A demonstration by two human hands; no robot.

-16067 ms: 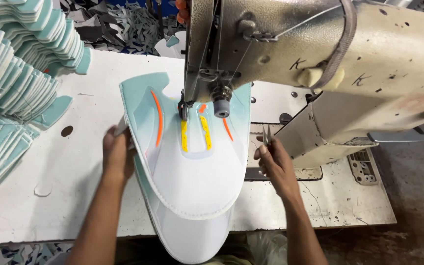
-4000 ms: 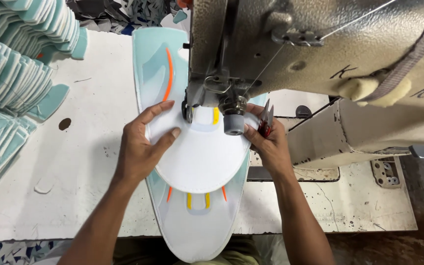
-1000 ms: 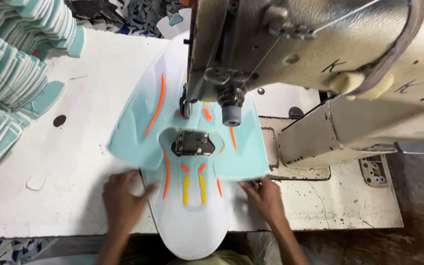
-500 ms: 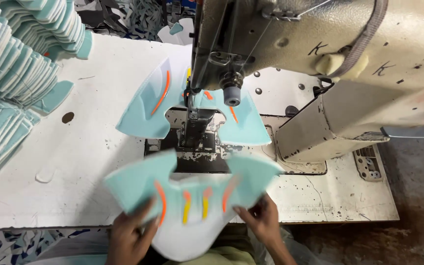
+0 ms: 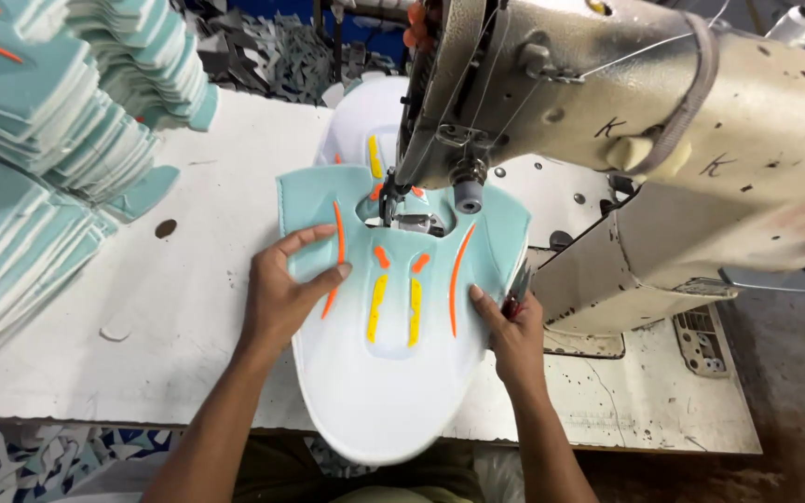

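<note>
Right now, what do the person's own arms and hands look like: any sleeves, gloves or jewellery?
Both forearms are bare up to the bottom edge of the picture, with no sleeves in view. The left hand and right hand wear no gloves, and no rings, watch or wristbands show. The fingernails are short.

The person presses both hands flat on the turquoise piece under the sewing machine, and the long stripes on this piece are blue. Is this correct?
Not quite. In the head view the left hand and right hand do press on the turquoise piece under the sewing machine, but its long stripes are orange, with short yellow ones between them, not blue.
</note>
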